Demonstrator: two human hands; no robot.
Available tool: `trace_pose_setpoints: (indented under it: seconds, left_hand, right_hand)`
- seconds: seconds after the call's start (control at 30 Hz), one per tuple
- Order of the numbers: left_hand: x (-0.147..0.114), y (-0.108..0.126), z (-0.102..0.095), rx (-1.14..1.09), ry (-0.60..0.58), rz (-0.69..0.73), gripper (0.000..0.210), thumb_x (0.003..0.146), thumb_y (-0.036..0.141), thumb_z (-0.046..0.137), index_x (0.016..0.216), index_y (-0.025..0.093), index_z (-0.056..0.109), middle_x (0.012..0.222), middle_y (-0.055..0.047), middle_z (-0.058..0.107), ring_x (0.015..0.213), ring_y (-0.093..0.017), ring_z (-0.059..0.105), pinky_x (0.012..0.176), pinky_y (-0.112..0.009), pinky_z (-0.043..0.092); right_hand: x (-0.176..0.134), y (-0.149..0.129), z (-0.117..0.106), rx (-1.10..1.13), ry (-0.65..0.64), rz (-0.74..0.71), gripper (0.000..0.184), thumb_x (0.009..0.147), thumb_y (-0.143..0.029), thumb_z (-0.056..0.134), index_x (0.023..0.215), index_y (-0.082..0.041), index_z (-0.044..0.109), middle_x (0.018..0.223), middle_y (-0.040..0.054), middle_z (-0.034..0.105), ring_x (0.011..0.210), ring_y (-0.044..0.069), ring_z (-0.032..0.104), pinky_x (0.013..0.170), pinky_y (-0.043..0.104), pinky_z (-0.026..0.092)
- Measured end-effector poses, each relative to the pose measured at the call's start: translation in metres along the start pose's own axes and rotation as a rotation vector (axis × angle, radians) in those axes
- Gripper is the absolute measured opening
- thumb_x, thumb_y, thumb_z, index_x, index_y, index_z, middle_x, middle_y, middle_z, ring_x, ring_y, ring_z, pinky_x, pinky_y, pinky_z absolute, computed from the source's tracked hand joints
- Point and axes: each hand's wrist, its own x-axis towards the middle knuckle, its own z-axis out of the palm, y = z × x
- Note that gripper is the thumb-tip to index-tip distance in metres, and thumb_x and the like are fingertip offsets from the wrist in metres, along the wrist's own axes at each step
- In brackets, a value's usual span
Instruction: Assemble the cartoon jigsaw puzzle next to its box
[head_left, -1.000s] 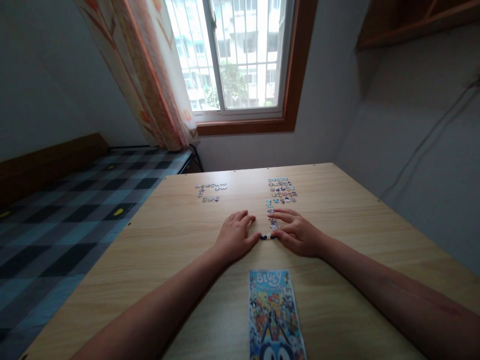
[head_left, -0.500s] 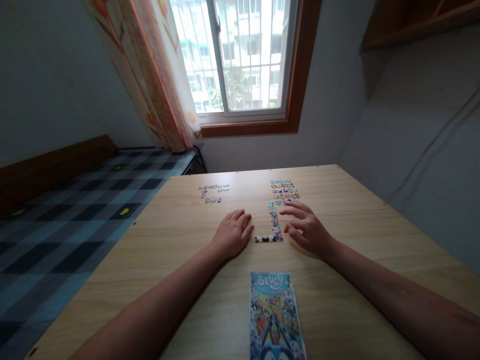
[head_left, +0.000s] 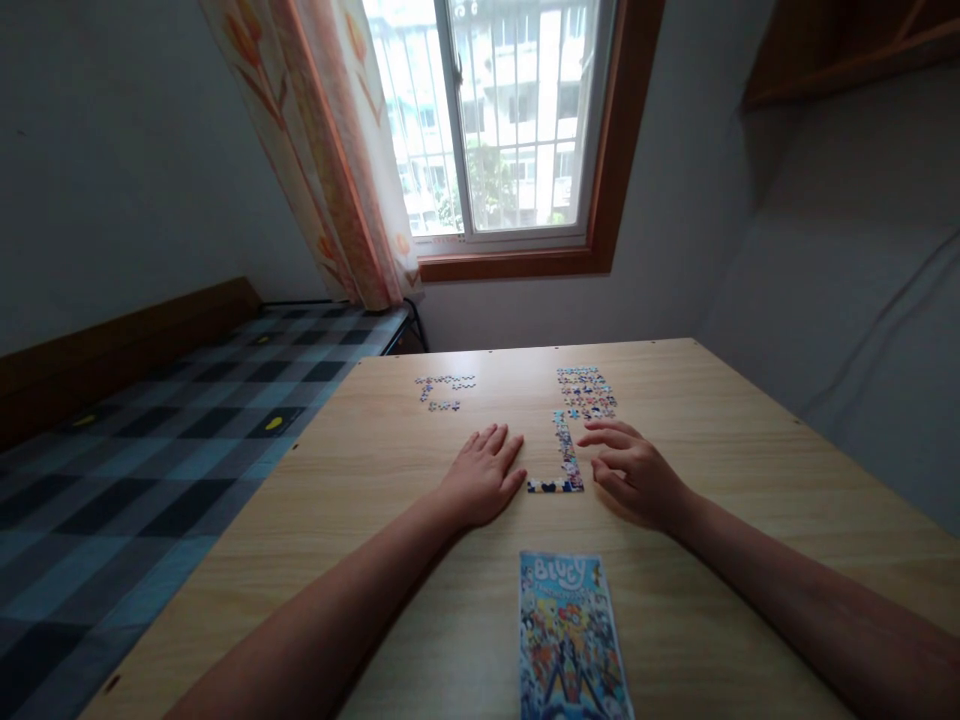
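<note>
On the pale wooden table, a Bluey picture sheet lies nearest, lengthwise away from the person, title at the far end. Beyond it the left hand rests flat, fingers spread; the right hand has its fingers parted and loosely bent. Between them a joined puzzle strip points its long arm windowward, its short near foot leftward. Farther off are puzzle pieces, a checked bed, a flowered curtain and a bright window.
</note>
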Motion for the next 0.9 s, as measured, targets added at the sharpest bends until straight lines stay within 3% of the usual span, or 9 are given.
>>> trace_pose_setpoints:
  seconds: [0.9]
  left_hand:
    - [0.0002,0.0038,0.0041,-0.022,0.077,-0.034,0.055,0.1,0.044,0.042,0.15,0.022,0.048,0.163,-0.013,0.037,0.152,-0.032,0.031,0.124,-0.053,0.023]
  right_hand:
    - [-0.0002,0.0009,0.0003,0.065,-0.012,0.028,0.03,0.092,-0.015,0.054,0.067,-0.023,0.07,0.1,0.0079,0.075,0.11,0.028,0.066,0.093,0.049,0.057]
